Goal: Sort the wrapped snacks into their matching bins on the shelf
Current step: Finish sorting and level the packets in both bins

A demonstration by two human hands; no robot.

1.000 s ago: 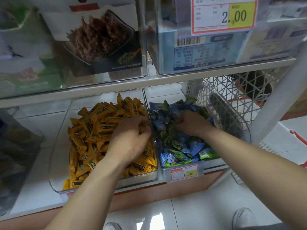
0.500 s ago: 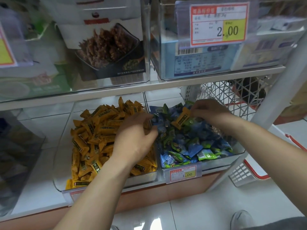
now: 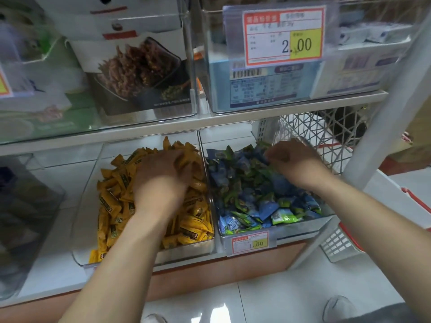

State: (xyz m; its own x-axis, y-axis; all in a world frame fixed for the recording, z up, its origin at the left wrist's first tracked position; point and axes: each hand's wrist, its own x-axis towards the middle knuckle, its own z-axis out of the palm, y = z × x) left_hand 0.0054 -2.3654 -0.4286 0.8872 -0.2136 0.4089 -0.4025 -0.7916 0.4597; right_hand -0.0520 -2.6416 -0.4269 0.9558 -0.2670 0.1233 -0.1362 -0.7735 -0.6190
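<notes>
Two clear bins stand side by side on the lower shelf. The left bin (image 3: 186, 252) is heaped with yellow wrapped snacks (image 3: 196, 227). The right bin (image 3: 305, 226) holds blue and green wrapped snacks (image 3: 256, 206). My left hand (image 3: 163, 180) hovers palm down over the yellow heap, blurred, with its fingers curled onto the wrappers; whatever is under them is hidden. My right hand (image 3: 293, 162) rests on the back of the blue and green pile, fingers bent down among the wrappers, nothing lifted.
A white wire basket (image 3: 326, 136) sits behind the right bin. A slanted white shelf post (image 3: 382, 108) stands right of my right arm. Clear boxes (image 3: 140, 73) and a 2.00 price tag (image 3: 283, 36) fill the upper shelf. A 1.00 tag (image 3: 254, 243) fronts the right bin.
Half a second ago my right hand held a yellow snack over the blue bin; it no longer shows there. My left hand moved left, back over the yellow heap.
</notes>
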